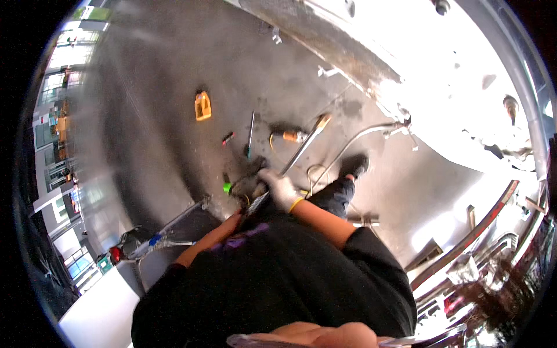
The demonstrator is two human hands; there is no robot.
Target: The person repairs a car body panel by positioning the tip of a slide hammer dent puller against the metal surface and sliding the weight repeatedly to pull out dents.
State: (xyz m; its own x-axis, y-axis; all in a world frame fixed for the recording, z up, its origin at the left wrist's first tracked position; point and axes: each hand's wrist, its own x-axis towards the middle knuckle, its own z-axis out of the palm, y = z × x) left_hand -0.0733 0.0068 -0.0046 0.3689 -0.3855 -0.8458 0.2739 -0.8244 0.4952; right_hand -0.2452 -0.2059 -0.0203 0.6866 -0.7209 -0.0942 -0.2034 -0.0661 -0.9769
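My right hand [282,189], in a pale glove with a yellow cuff, is in front of my body and closed on a long silvery bar [300,155]. The bar slants away to the upper right and has a tan end; its exact kind is not clear. My left hand [250,200] is low by the bar's near end. Blur and the dark things around it hide its fingers, so its grip cannot be made out. Just left of it is a bright green round piece [227,188] beside a dark object on the floor.
Over the floor lie a yellow jug [202,107], a red and black tool [228,138], a thin rod with a green handle [250,136] and an orange tool [291,136]. A hose [360,134] runs to a large white body [452,116]. A dark cart [180,223] stands left.
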